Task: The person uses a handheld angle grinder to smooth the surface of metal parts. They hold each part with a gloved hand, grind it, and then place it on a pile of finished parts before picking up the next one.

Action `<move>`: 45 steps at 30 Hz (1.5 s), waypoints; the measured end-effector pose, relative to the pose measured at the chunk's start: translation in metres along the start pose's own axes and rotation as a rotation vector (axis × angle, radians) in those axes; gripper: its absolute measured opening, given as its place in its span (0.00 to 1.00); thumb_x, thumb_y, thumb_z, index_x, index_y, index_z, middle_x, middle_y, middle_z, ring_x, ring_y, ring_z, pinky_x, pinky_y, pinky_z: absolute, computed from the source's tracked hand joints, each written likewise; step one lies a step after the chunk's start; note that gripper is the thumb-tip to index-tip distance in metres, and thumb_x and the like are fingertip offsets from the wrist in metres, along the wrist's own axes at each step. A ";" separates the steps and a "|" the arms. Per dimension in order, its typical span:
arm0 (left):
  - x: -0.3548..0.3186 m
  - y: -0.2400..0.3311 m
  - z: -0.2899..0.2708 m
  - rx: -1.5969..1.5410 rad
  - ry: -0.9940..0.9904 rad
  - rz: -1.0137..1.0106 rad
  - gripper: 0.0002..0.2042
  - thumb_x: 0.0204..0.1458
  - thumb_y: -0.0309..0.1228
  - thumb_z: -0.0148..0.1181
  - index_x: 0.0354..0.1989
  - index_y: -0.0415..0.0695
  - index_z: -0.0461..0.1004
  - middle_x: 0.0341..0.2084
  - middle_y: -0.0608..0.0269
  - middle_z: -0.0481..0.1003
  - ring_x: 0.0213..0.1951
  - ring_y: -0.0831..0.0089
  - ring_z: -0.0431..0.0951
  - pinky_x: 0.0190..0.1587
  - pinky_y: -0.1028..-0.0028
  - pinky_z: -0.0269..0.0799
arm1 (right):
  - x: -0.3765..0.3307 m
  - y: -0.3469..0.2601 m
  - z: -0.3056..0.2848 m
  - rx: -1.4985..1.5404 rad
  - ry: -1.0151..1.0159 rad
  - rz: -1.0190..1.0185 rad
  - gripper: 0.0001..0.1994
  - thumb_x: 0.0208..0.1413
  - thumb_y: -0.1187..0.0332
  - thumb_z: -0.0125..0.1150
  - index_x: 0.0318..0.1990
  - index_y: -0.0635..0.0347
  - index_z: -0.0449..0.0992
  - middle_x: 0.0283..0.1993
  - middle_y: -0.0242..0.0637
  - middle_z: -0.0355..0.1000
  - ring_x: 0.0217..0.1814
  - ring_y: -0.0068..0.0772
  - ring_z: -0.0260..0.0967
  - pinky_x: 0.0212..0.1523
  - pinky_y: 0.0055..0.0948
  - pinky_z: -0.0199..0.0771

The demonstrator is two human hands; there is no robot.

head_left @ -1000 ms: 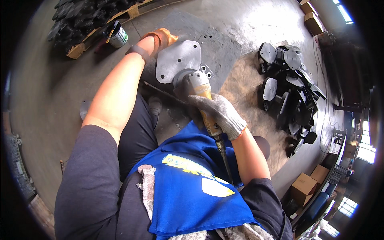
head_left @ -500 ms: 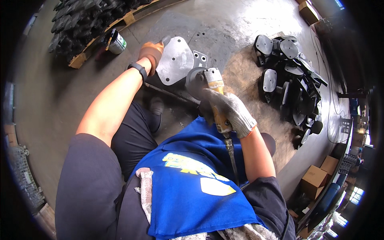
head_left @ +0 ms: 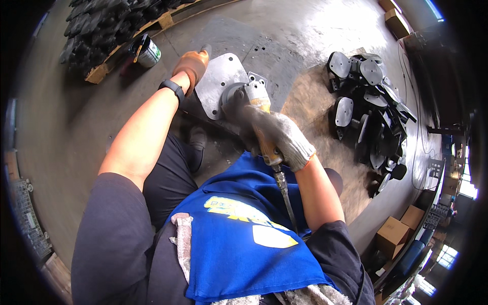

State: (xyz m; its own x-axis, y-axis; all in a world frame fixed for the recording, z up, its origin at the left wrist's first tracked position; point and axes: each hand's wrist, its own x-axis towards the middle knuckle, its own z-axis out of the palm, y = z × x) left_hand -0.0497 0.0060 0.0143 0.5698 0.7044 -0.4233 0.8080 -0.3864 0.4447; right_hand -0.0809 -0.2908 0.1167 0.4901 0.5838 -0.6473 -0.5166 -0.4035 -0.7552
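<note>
A flat grey metal plate [head_left: 219, 81] with rounded corners stands tilted on the concrete floor in front of me. My left hand [head_left: 192, 63], in an orange glove, grips its upper left edge. My right hand [head_left: 277, 133], in a grey knit glove, is closed round the handle of an air grinder [head_left: 252, 99]. The grinder's head rests against the plate's right side. Its hose [head_left: 285, 197] runs down across my blue apron.
A heap of dark metal parts [head_left: 367, 107] with round flanges lies to the right. A wooden pallet [head_left: 109, 25] stacked with black parts is at the upper left, with a small paint can [head_left: 148, 52] beside it. Cardboard boxes [head_left: 390, 235] stand at the lower right.
The plate and both hands sit a little lower and more to the left in the view than before. My left hand still holds the plate's edge and the grinder stays against the plate.
</note>
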 end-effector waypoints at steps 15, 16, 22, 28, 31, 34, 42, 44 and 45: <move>0.005 -0.015 0.004 0.076 0.073 0.211 0.30 0.61 0.53 0.41 0.47 0.36 0.78 0.47 0.37 0.75 0.53 0.42 0.74 0.56 0.56 0.69 | 0.009 -0.015 0.001 -0.066 0.001 -0.010 0.25 0.57 0.45 0.64 0.37 0.64 0.76 0.25 0.34 0.72 0.22 0.25 0.70 0.22 0.24 0.70; -0.002 -0.011 0.004 0.061 0.075 0.184 0.30 0.61 0.52 0.41 0.46 0.36 0.78 0.47 0.37 0.75 0.53 0.41 0.74 0.56 0.56 0.69 | 0.008 -0.013 0.000 -0.018 -0.001 0.000 0.25 0.57 0.46 0.64 0.37 0.64 0.76 0.25 0.34 0.72 0.21 0.26 0.70 0.22 0.24 0.70; -0.028 0.010 -0.012 0.058 0.056 0.112 0.29 0.60 0.51 0.41 0.46 0.36 0.78 0.46 0.37 0.75 0.52 0.41 0.74 0.56 0.56 0.70 | -0.005 -0.007 0.011 0.157 0.004 0.084 0.23 0.59 0.48 0.62 0.37 0.65 0.76 0.25 0.35 0.73 0.23 0.28 0.72 0.21 0.24 0.70; -0.023 0.004 -0.011 -0.018 0.057 0.137 0.28 0.60 0.50 0.43 0.45 0.36 0.78 0.46 0.37 0.75 0.52 0.41 0.74 0.55 0.56 0.70 | 0.019 -0.002 0.000 0.021 0.017 -0.062 0.24 0.55 0.46 0.66 0.38 0.61 0.75 0.28 0.30 0.70 0.23 0.20 0.65 0.24 0.22 0.65; -0.029 0.006 -0.012 0.006 0.077 0.131 0.28 0.60 0.51 0.43 0.46 0.35 0.78 0.47 0.36 0.75 0.52 0.42 0.74 0.55 0.57 0.70 | 0.020 0.004 -0.004 0.025 0.029 -0.054 0.23 0.56 0.47 0.66 0.38 0.62 0.75 0.28 0.32 0.71 0.23 0.22 0.67 0.23 0.23 0.68; -0.034 0.012 -0.017 0.035 0.042 0.108 0.29 0.60 0.51 0.42 0.48 0.35 0.77 0.48 0.37 0.75 0.53 0.42 0.74 0.56 0.57 0.70 | 0.002 -0.003 0.002 0.078 0.020 0.056 0.23 0.57 0.48 0.65 0.40 0.63 0.75 0.28 0.33 0.71 0.23 0.24 0.69 0.23 0.25 0.71; -0.027 0.005 -0.012 0.037 0.077 0.112 0.29 0.61 0.52 0.43 0.49 0.35 0.77 0.50 0.38 0.74 0.55 0.43 0.73 0.58 0.58 0.68 | 0.011 -0.015 0.006 0.145 -0.009 -0.050 0.22 0.57 0.49 0.65 0.40 0.63 0.76 0.27 0.33 0.72 0.23 0.23 0.70 0.22 0.23 0.70; -0.029 0.008 -0.010 0.023 0.074 0.095 0.29 0.60 0.52 0.44 0.49 0.36 0.77 0.50 0.38 0.74 0.55 0.43 0.73 0.58 0.58 0.68 | 0.005 -0.006 0.004 0.218 -0.014 -0.031 0.22 0.57 0.49 0.65 0.40 0.62 0.76 0.27 0.33 0.72 0.23 0.23 0.70 0.22 0.23 0.70; -0.030 0.009 -0.012 0.012 0.061 0.099 0.29 0.60 0.52 0.44 0.49 0.36 0.77 0.50 0.38 0.74 0.55 0.43 0.73 0.58 0.58 0.68 | 0.003 -0.001 0.002 0.201 -0.013 0.031 0.22 0.57 0.49 0.65 0.41 0.63 0.76 0.27 0.34 0.73 0.23 0.24 0.70 0.22 0.23 0.70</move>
State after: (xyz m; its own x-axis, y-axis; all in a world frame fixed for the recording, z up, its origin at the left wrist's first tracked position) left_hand -0.0617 -0.0115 0.0402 0.6367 0.6975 -0.3288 0.7504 -0.4622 0.4726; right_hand -0.0804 -0.2871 0.1155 0.4633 0.5832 -0.6673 -0.6618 -0.2731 -0.6982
